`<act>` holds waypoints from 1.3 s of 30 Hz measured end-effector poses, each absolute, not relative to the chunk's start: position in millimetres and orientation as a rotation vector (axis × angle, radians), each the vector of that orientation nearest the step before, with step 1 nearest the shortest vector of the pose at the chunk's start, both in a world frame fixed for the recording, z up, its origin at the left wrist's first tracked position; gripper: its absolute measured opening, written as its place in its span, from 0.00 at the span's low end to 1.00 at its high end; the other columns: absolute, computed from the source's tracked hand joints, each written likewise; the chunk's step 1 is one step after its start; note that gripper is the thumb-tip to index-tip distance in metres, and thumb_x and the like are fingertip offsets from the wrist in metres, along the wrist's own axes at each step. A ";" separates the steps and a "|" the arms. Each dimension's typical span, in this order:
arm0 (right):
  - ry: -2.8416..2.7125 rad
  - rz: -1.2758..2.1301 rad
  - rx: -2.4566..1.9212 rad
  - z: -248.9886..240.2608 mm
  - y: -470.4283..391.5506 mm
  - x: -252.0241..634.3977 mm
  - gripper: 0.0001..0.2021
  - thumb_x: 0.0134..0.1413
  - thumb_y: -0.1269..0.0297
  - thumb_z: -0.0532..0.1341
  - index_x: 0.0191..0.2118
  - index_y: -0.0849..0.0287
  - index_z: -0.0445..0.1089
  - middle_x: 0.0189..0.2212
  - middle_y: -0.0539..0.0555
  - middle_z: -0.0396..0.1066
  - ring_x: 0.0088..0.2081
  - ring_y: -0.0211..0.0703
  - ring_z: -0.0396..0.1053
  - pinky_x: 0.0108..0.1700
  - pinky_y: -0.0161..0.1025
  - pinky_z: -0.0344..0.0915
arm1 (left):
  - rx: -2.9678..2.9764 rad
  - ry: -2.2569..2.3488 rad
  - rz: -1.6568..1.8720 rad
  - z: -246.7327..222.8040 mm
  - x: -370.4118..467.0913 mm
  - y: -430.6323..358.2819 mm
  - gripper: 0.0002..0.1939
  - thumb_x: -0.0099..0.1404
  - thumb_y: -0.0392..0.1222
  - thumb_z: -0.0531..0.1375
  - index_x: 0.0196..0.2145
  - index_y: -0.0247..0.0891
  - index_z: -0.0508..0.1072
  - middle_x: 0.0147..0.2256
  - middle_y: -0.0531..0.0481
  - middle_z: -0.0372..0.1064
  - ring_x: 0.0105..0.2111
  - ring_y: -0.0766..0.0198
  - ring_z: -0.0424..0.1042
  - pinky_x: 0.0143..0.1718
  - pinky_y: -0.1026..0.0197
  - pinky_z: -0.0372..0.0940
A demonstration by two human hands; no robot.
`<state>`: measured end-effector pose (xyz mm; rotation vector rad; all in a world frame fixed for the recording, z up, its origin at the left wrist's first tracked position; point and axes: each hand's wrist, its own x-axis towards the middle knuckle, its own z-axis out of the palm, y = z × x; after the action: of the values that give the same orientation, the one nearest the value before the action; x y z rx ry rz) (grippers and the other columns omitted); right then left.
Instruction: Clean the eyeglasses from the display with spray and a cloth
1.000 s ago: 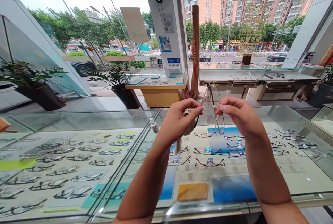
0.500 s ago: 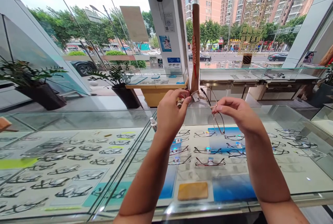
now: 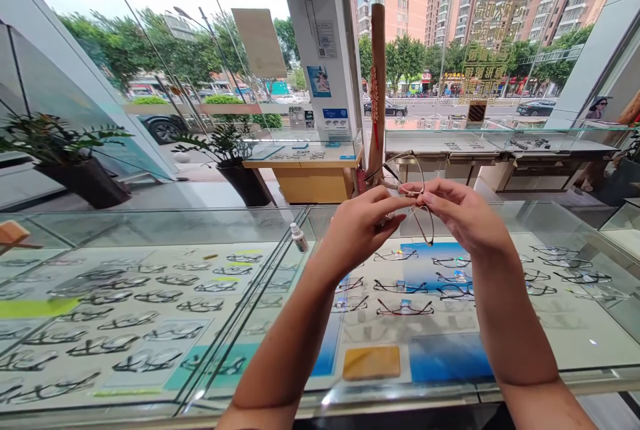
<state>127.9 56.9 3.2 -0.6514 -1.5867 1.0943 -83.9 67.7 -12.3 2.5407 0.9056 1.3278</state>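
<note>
Thin-rimmed glasses [image 3: 423, 170] are held up above the glass display case, pinched between the thumb and fingers of my right hand [image 3: 457, 213]. One lens points up and the other hangs below the fingers. My left hand [image 3: 367, 223] meets the right at the middle of the frame, its index finger reaching the bridge. Its fingers are curled; whether something small is in them I cannot make out. Under both hands, rows of glasses [image 3: 405, 308] lie inside the case, with a tan rectangular block [image 3: 371, 363] near its front.
A small white bottle [image 3: 299, 237] stands on the glass left of my left hand. More glasses fill the left case [image 3: 165, 209]. Beyond are a wooden post [image 3: 377, 83], potted plants [image 3: 83, 180], and other display counters [image 3: 315, 183] by the windows.
My left hand has moved right, from beside the post to the middle of the glasses. The glasses have tilted slightly in my right hand, and the bottle shows more fully.
</note>
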 end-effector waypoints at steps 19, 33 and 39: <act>-1.246 0.957 -0.496 4.9 44.2 132.0 0.10 0.56 0.52 0.75 0.34 0.49 0.77 0.42 0.48 0.81 0.51 0.45 0.78 0.61 0.48 0.74 | 2.472 0.984 1.459 -20.4 -74.8 61.9 0.08 0.72 0.45 0.66 0.44 0.41 0.84 0.30 0.53 0.73 0.26 0.69 0.68 0.29 0.65 0.61; -1.329 0.911 -0.456 13.7 31.8 145.1 0.10 0.61 0.52 0.71 0.35 0.50 0.76 0.40 0.50 0.77 0.52 0.47 0.78 0.59 0.47 0.74 | 1.885 1.581 1.007 -50.8 -120.2 52.9 0.13 0.75 0.51 0.54 0.48 0.42 0.70 0.32 0.53 0.72 0.32 0.60 0.72 0.37 0.58 0.64; -1.332 0.905 -0.432 15.1 31.9 141.5 0.09 0.60 0.54 0.72 0.34 0.50 0.77 0.39 0.50 0.77 0.51 0.47 0.78 0.60 0.48 0.73 | 1.619 1.811 0.958 -117.5 -152.0 73.1 0.12 0.73 0.51 0.56 0.45 0.41 0.70 0.27 0.53 0.69 0.29 0.56 0.72 0.35 0.56 0.64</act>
<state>141.5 31.9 15.1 -0.4321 -1.3317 0.9047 -152.0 73.1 -117.5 1.6187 1.8114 0.9576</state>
